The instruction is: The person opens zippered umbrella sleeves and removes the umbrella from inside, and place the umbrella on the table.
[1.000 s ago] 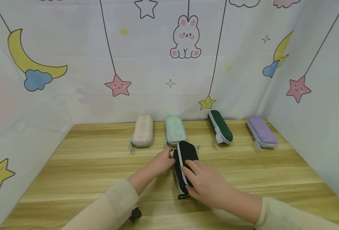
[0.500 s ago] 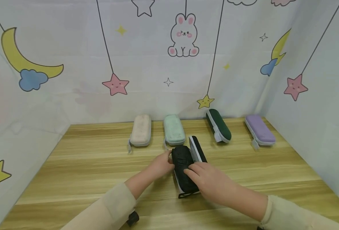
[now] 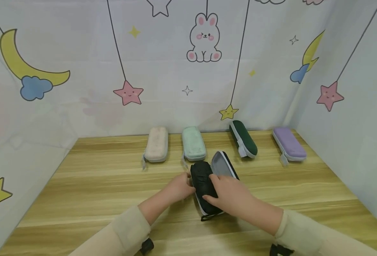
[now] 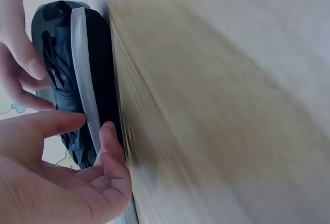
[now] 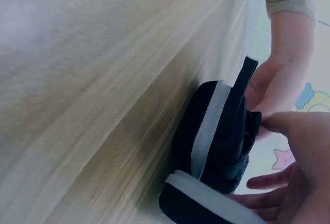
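A wood-grained surface [image 3: 95,185] runs back to a pale printed cloth [image 3: 163,64]. Nearest, cream sleeves [image 3: 132,220] and a dark fitting [image 3: 279,250] are cropped by the lower edge. The left hand [image 3: 179,186], fingers curled, pinches the zipped rim of a black case [image 4: 102,69], which lies open at the surface's middle. The right hand [image 3: 231,193], loosely bent, spreads over a wrinkled black bundle [image 3: 202,177] in the case, hiding part of the hinge side; whether it grips cannot be told. The lid shows smooth grey lining. Beyond stand rounded oblong cases: beige [image 3: 157,144], mint [image 3: 194,143], green [image 3: 243,139], purple [image 3: 289,144].
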The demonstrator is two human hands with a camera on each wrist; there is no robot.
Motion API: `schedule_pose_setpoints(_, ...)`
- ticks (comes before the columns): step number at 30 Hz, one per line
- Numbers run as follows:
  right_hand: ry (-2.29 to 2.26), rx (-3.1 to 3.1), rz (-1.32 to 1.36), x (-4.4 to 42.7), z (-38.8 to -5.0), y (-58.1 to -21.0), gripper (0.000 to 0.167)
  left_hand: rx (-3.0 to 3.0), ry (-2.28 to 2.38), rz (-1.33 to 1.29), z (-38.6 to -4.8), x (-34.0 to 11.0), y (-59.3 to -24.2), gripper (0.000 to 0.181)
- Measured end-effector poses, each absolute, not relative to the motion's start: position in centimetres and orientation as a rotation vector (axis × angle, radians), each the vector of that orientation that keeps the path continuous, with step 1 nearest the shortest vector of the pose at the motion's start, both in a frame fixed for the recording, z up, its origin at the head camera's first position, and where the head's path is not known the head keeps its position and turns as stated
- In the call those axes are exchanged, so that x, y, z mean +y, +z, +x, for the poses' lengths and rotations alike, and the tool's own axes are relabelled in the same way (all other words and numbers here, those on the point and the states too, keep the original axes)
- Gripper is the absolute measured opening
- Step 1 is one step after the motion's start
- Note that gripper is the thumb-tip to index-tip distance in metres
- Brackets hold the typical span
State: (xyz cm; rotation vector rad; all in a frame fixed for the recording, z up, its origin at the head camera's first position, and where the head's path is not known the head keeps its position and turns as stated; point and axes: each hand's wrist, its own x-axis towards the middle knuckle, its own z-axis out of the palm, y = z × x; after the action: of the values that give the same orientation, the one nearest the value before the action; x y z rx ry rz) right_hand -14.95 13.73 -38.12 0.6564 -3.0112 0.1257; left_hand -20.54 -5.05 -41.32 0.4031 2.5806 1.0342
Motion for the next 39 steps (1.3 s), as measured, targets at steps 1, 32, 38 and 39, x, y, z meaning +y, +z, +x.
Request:
schedule_pose_setpoints(1,0.159,-3.054,0.617,13.6,-15.2,-38.2,0.062,2.574,1.028,0.408,-20.4,-5.1,-41.3,0.046)
schedule_pose_setpoints(32,0.453,-3.217,0.447,11.8,-17.2,-39.3,0.093,2.433,1.062,0.437,-19.9,-5.2,-41.2,0.013)
schedule_pose_setpoints(38,0.524,-3.238,0.433,12.0,-17.2,-38.6,0.091,2.390,1.154,0.414,-19.9,-5.7,-40.9,0.009)
schedule_pose_setpoints(39,0.540,-3.240,0.428,12.1,-17.2,-38.5,0.090,2.383,1.168,0.415,-19.9,-5.8,-40.8,0.010)
